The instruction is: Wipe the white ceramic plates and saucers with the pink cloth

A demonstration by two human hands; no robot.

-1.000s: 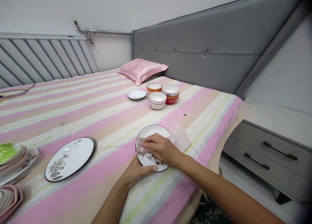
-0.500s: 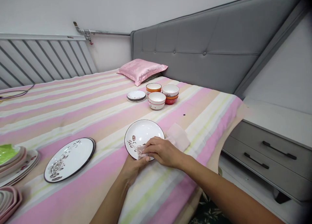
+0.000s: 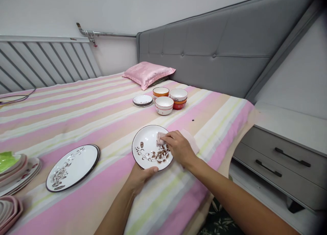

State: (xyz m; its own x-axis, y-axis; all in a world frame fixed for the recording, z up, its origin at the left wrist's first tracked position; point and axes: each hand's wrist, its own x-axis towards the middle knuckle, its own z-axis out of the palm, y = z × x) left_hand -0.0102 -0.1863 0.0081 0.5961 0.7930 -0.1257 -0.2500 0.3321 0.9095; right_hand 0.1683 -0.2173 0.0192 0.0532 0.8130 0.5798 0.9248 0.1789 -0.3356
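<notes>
A white plate (image 3: 148, 143) with a dark rim and brown flowers is tilted towards me above the striped bedspread. My left hand (image 3: 141, 177) grips its near edge, thumb on the rim and the other fingers hidden underneath. In my right hand (image 3: 180, 148) is a bunched pale pink cloth (image 3: 160, 138), pressed on the plate's upper right part. Part of the same pale cloth, or another one, shows beyond the right hand on the bed. To the left lies a stack of oval plates (image 3: 73, 167) with a similar flower pattern.
Several bowls (image 3: 165, 107) stand in stacks beyond the plate, beside a small pile of plates (image 3: 142, 100). A pink pillow (image 3: 149, 74) lies near the grey headboard (image 3: 199, 54). More dishes (image 3: 22, 175) crowd the left edge. A nightstand (image 3: 283, 156) stands at the right.
My right hand and the cloth have moved from the plate's near edge up and to the right, uncovering the brown flower. The left hand keeps its hold, and the plate has shifted slightly.
</notes>
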